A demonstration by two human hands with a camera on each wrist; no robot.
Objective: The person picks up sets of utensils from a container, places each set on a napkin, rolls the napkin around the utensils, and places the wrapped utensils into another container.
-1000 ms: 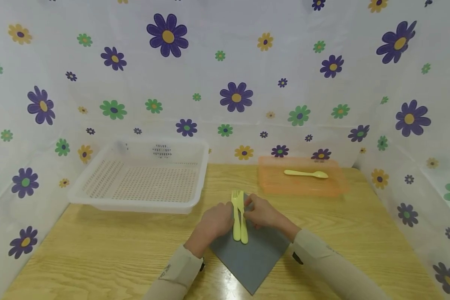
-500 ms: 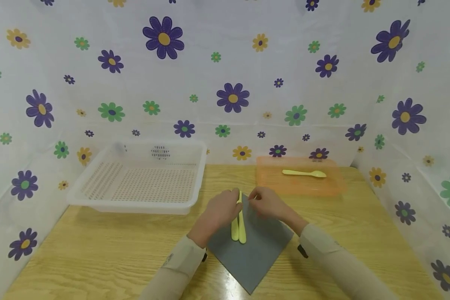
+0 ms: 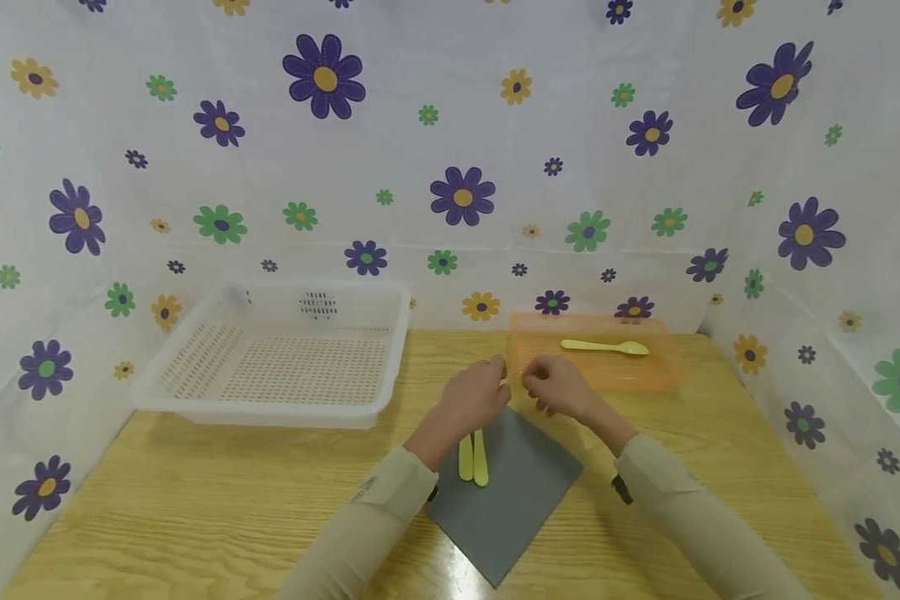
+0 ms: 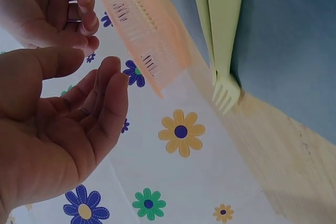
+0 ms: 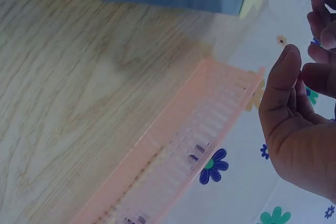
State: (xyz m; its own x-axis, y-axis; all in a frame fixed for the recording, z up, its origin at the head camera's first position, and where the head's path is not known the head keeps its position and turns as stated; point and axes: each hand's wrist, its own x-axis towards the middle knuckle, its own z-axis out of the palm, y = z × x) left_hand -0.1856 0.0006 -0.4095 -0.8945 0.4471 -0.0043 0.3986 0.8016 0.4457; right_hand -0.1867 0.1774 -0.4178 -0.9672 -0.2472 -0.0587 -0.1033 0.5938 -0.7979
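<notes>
My left hand (image 3: 474,398) hovers over the far corner of a flat grey square (image 3: 513,492), its fingers loosely bent with nothing between them in the left wrist view. Just right of it, my right hand (image 3: 562,390) also holds nothing, fingers loosely curled, near the front of the orange basket (image 3: 675,375). A yellow fork (image 4: 226,51) and a yellow knife (image 4: 200,3) lie side by side on the grey square. In the head view my left hand and forearm hide their upper parts, leaving the handles showing.
Inside the orange basket lies a yellow spoon (image 3: 607,347). A large white perforated basket (image 3: 270,408) stands at the back left of the wooden table (image 3: 217,517). A flowered sheet (image 3: 390,150) hangs behind and at both sides.
Both hands have lifted away from the fork and knife and moved forward and to the right. The cutlery stays on the grey square.
</notes>
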